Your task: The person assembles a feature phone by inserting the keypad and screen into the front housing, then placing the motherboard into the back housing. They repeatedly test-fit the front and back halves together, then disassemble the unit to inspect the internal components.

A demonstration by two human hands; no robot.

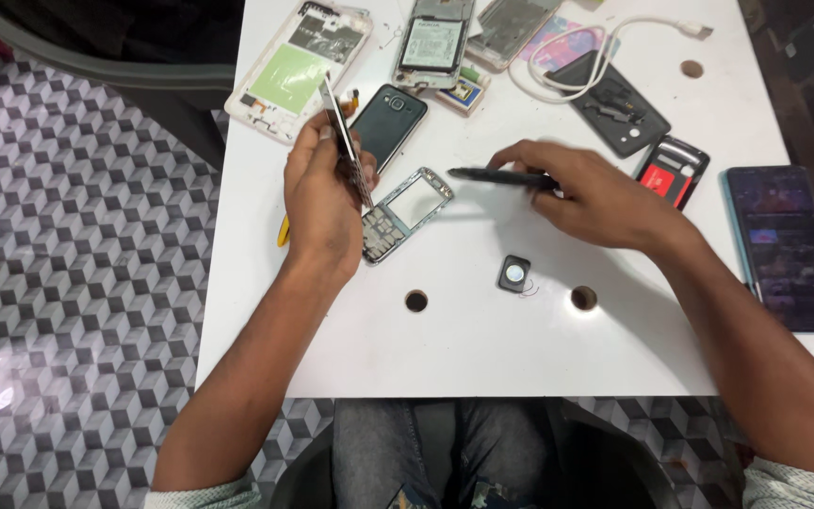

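Thin phone panel (346, 141) standing on edge in the left hand (320, 203), its grip closing around it, right hand (595, 198) pinching a black tool (496, 176) just right, both hovering above a keypad frame (405, 212) lying on the white surface (482, 349), opened phones (299, 66) resting farther away.

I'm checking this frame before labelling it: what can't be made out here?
- Head view: the face of the thin flat part in the left hand is turned edge-on.
- The tip of the dark tool in the right hand is too small.
- The opened phone is cut off by the top edge.
- A yellow item is mostly hidden behind the left hand.
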